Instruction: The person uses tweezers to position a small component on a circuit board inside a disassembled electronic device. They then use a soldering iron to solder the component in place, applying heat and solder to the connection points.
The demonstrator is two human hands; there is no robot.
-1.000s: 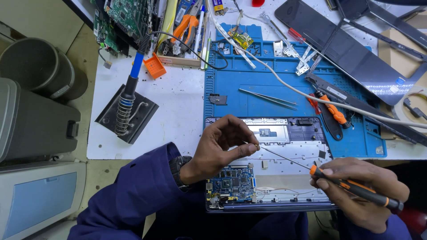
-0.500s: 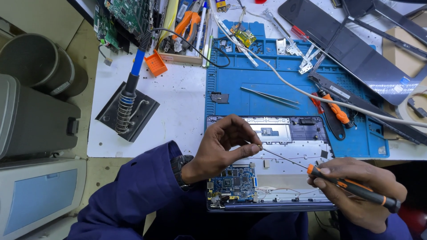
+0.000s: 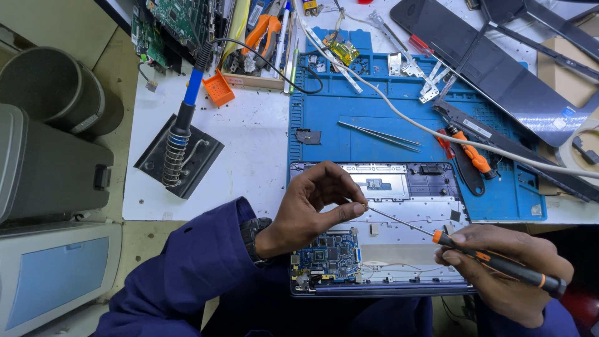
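Note:
My right hand (image 3: 506,269) grips an orange-and-black screwdriver (image 3: 493,261) whose thin shaft points up-left. My left hand (image 3: 312,209) pinches the shaft's tip between thumb and forefinger, seemingly with a tiny screw there. Both hands hover over an opened laptop base (image 3: 405,206) lying at the table's near edge, its blue circuit board (image 3: 329,256) exposed just under my left hand.
A blue work mat (image 3: 349,118) holds tweezers (image 3: 379,135), an orange-handled tool (image 3: 469,153) and small metal brackets (image 3: 427,84). A soldering iron (image 3: 182,122) rests in its stand at left. A black laptop panel (image 3: 499,68) lies at back right. Grey bins (image 3: 50,93) stand left of the table.
Both hands stay almost still; the screwdriver has crept slightly left, its tip still pinched by my left fingers.

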